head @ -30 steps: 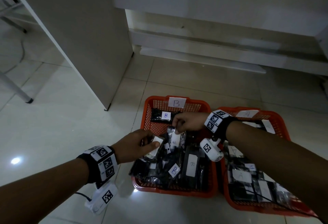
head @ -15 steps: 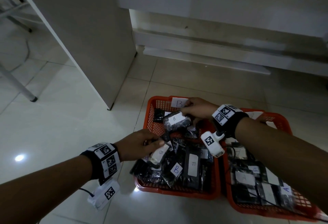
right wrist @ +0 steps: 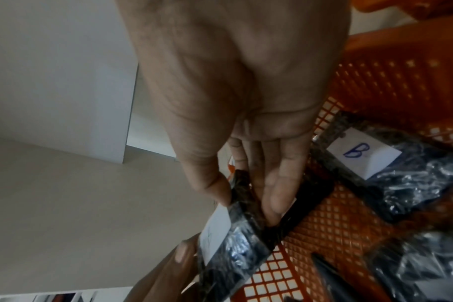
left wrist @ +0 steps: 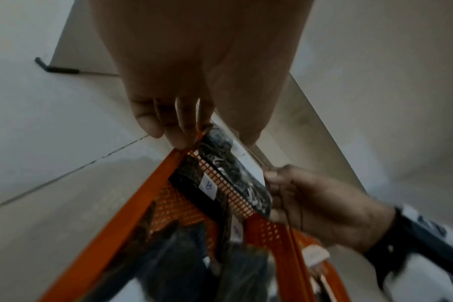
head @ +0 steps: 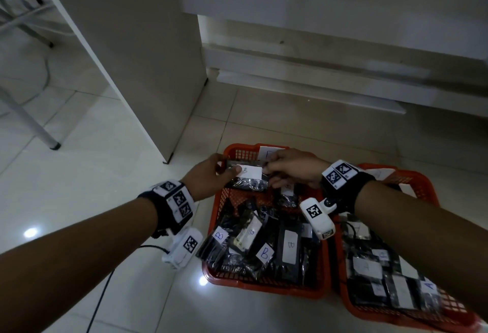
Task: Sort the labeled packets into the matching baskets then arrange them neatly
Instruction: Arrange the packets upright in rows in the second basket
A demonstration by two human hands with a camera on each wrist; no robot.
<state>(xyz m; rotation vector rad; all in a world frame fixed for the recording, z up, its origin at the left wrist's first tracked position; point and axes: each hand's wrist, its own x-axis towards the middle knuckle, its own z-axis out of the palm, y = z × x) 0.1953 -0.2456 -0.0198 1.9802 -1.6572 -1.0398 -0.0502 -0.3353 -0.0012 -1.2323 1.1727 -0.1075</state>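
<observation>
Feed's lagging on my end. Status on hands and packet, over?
Left hand and right hand each pinch an end of one B packet. Packet at far end of left basket. Other packets heaped nearer; none blocking.

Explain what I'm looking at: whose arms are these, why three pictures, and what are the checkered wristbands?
No robot here: these are a person's two bare arms, working over a tiled floor. The large picture comes from a camera on the person's head, looking down. The other two come from small white cameras strapped at each wrist, looking along the fingers. The checkered bands carry printed marker squares. Two red baskets stand side by side, full of dark packets with white labels: the left basket shows B labels, the right basket an A. The left hand and right hand together hold one labelled packet by its ends, at the far end of the left basket.
</observation>
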